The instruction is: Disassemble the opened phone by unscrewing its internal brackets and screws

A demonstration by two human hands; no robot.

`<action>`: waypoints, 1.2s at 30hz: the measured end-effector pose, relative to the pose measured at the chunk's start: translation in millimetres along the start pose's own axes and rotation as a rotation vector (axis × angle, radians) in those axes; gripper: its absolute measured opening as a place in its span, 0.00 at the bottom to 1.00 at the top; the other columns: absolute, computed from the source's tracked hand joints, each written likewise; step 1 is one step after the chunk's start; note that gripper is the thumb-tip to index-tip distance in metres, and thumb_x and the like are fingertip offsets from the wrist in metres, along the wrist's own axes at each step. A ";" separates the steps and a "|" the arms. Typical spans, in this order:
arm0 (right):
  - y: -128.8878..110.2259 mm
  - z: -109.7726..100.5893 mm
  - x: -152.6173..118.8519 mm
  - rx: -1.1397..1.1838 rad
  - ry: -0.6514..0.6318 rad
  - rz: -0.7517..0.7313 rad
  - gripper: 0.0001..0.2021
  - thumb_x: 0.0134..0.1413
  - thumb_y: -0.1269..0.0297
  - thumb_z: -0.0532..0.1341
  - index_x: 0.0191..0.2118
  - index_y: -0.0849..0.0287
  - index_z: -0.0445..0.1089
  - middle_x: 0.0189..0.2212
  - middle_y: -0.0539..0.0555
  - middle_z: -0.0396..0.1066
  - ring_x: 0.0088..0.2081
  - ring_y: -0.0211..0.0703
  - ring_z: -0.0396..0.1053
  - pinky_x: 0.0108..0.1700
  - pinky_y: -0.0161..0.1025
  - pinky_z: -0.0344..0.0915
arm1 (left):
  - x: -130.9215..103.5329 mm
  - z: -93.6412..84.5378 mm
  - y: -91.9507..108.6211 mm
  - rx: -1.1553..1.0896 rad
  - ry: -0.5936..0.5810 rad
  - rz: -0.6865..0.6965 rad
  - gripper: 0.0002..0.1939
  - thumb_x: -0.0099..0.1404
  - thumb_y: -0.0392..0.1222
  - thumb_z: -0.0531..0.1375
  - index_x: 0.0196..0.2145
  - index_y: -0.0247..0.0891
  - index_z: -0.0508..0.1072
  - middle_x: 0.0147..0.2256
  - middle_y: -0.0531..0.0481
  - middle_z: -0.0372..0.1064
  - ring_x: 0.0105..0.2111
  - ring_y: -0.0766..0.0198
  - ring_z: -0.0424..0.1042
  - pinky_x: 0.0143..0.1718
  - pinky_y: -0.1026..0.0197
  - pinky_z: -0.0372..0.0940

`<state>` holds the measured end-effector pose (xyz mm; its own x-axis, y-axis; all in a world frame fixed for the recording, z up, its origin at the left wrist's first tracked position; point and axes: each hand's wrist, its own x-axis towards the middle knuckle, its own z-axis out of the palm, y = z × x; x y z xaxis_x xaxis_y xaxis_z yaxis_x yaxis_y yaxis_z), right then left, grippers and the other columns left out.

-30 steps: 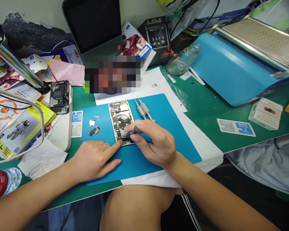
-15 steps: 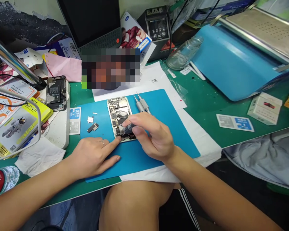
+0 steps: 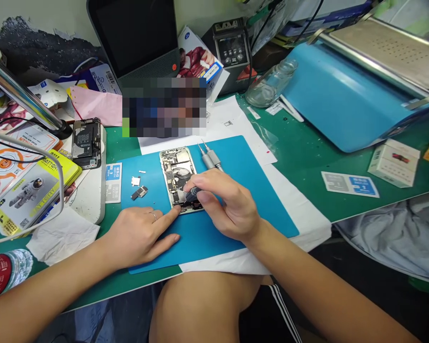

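Note:
An opened smartphone [image 3: 180, 164] lies on the blue mat [image 3: 232, 219], its inner parts bare. My left hand [image 3: 139, 233] rests on the mat, index finger stretched onto the phone's lower left corner and thumb apart; nothing is gripped in it. Over the lower right of the phone, my right hand [image 3: 232, 205] is closed on a dark, ridged screwdriver [image 3: 192, 194]. Its tip is too small to make out. Two grey screwdrivers [image 3: 210, 157] lie beyond my right hand. Left of the phone are a small metal shield [image 3: 136, 181] and a dark phone part [image 3: 139, 192].
A second opened phone [image 3: 86, 143] sits on a white device at left, near a yellow battery box [image 3: 35, 190]. A glass jar [image 3: 270, 85] stands at the back, beside a blue sheet [image 3: 318, 95]. A small white box [image 3: 393, 162] is at right.
The whole view has shifted slightly, with things sitting a little lower in it. Both hands keep nearly the same place on and over the phone.

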<state>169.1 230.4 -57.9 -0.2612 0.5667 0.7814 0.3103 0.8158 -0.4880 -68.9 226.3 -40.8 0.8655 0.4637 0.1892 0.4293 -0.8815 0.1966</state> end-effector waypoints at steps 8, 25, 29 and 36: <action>-2.0 -0.6 -4.5 -0.097 0.010 0.062 0.35 0.60 0.78 0.60 0.70 0.53 0.55 0.44 0.57 0.78 0.41 0.47 0.78 0.43 0.47 0.79 | -0.5 1.0 0.3 0.019 0.029 0.010 0.23 0.80 0.51 0.49 0.59 0.30 0.68 0.31 0.50 0.76 0.28 0.61 0.76 0.26 0.59 0.63; -3.2 8.7 -10.6 -0.047 -0.026 -0.002 0.34 0.62 0.77 0.64 0.70 0.52 0.55 0.48 0.59 0.80 0.49 0.47 0.81 0.49 0.46 0.82 | -3.2 -1.5 0.5 -0.260 0.400 -0.241 0.11 0.72 0.35 0.58 0.52 0.38 0.69 0.25 0.58 0.68 0.22 0.71 0.66 0.26 0.66 0.61; -5.1 8.4 -10.0 -0.052 -0.130 -0.030 0.25 0.65 0.76 0.62 0.64 0.57 0.61 0.47 0.59 0.80 0.50 0.46 0.80 0.50 0.44 0.82 | -3.1 -2.5 0.1 -0.351 0.457 -0.383 0.14 0.67 0.32 0.57 0.50 0.39 0.65 0.31 0.57 0.69 0.22 0.72 0.60 0.25 0.67 0.60; -5.3 9.7 -8.5 -0.022 -0.190 -0.006 0.23 0.67 0.75 0.59 0.64 0.55 0.59 0.47 0.57 0.80 0.52 0.43 0.80 0.52 0.42 0.82 | -1.5 -1.7 -1.3 -0.331 0.395 -0.395 0.14 0.62 0.30 0.55 0.45 0.41 0.65 0.34 0.56 0.70 0.26 0.70 0.62 0.29 0.65 0.61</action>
<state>160.9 222.4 -65.7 -0.4303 0.5753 0.6956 0.3274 0.8176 -0.4737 -71.1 226.9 -39.7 0.4713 0.8011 0.3690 0.5393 -0.5928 0.5981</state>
